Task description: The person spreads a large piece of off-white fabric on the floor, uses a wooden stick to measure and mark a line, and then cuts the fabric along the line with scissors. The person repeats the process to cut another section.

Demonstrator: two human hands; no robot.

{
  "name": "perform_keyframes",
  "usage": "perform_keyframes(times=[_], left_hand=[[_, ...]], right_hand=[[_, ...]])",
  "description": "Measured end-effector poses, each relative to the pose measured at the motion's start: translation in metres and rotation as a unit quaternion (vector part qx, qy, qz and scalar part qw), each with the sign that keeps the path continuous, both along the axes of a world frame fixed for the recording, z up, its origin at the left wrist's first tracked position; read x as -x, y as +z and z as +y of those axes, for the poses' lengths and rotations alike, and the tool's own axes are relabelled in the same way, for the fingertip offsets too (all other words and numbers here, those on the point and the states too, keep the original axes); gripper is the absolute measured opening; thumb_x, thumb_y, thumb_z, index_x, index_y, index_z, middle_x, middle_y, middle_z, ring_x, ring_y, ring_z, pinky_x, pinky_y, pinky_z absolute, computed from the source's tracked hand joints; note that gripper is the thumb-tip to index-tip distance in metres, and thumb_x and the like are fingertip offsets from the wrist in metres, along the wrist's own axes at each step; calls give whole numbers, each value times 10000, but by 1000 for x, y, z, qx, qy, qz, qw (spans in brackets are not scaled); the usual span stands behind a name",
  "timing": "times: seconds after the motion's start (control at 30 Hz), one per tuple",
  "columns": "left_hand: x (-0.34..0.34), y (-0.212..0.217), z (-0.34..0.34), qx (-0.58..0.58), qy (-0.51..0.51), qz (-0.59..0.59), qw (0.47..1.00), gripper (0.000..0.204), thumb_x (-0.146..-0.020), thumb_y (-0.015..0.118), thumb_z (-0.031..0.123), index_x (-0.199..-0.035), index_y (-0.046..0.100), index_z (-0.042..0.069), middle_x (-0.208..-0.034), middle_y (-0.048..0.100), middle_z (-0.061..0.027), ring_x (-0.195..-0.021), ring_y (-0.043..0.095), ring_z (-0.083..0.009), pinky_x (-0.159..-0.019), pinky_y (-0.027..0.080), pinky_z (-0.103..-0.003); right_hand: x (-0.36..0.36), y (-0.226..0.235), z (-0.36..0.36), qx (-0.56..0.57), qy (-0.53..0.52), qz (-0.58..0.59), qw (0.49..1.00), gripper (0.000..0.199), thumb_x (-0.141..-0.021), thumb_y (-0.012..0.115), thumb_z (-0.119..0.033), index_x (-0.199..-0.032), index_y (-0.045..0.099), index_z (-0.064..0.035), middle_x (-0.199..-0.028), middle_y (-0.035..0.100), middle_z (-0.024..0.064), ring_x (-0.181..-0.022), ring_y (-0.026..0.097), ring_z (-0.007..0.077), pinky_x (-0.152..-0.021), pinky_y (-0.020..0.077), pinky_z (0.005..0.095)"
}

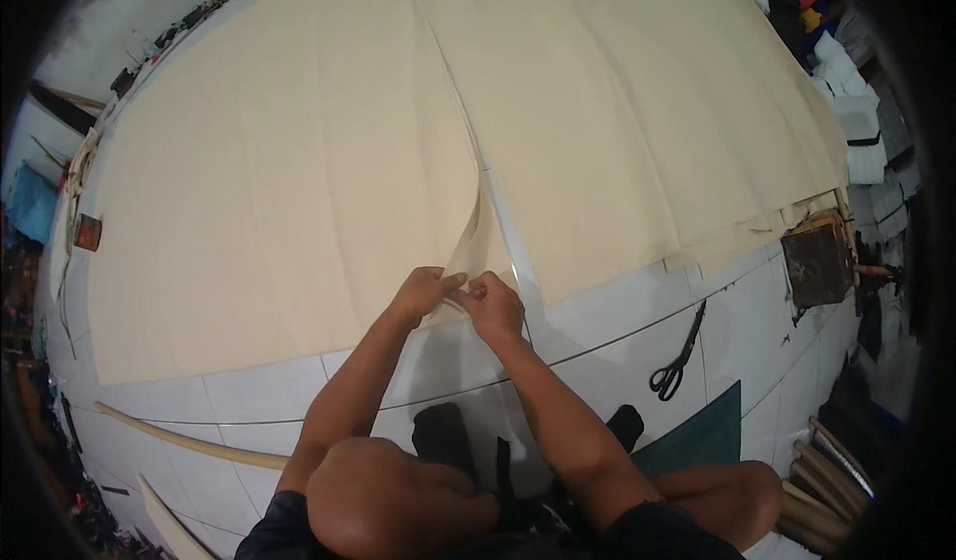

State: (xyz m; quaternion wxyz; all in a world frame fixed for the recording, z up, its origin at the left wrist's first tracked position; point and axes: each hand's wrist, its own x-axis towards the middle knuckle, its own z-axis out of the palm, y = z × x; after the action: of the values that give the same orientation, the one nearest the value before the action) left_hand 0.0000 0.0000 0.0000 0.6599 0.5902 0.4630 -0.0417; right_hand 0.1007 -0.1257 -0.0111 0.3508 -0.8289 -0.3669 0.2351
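Carefully, on the glossy white-tiled floor (588, 381), smooth the wide, cream, cloth-like left sheet (249, 192) flat; with its lifted near edge pinched in bare left hand (426, 294) and bare right hand (497, 307), pull evenly, without creasing.

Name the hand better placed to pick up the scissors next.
The right hand, most likely: the black scissors lie to its right on the tiled floor, while the left hand is farther off. Both seem to pinch the cream sheet, so either would need to let go first.
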Motion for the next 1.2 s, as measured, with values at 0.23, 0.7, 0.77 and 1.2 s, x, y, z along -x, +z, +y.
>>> perform_keyframes(times=[0.23,0.7,0.77,1.2], left_hand=[[2,6,-18,48,50,-40,997,378,-897,637,341,-943,676,-33,-831,656,-77,-734,575,-159,-668,451,-294],[-5,-4,-23,-4,69,-47,996,305,-823,707,205,-945,677,-73,-777,669,-103,-631,615,-161,-566,475,-302],[-12,1,-26,0,66,-51,996,318,-820,718,219,-941,677,-71,-771,667,-100,-618,612,-156,-551,473,-300],[-3,-13,-29,-36,76,-51,995,328,-886,641,269,-896,692,-54,-749,665,-82,-623,591,-142,-584,464,-299]], right_hand=[[-16,-33,-25,-42,-41,69,996,342,-896,635,-343,-788,624,-19,-668,637,91,-607,629,204,-598,475,342],[-9,8,-24,-5,5,19,1000,348,-791,739,-332,-983,580,-88,-893,624,102,-886,624,288,-725,486,415],[-11,-1,-22,13,1,2,1000,350,-772,761,-350,-924,613,-72,-830,644,90,-790,627,268,-702,488,385],[-24,-32,-36,-53,5,72,996,357,-908,599,-344,-817,648,-2,-684,636,125,-651,632,211,-620,471,337]])
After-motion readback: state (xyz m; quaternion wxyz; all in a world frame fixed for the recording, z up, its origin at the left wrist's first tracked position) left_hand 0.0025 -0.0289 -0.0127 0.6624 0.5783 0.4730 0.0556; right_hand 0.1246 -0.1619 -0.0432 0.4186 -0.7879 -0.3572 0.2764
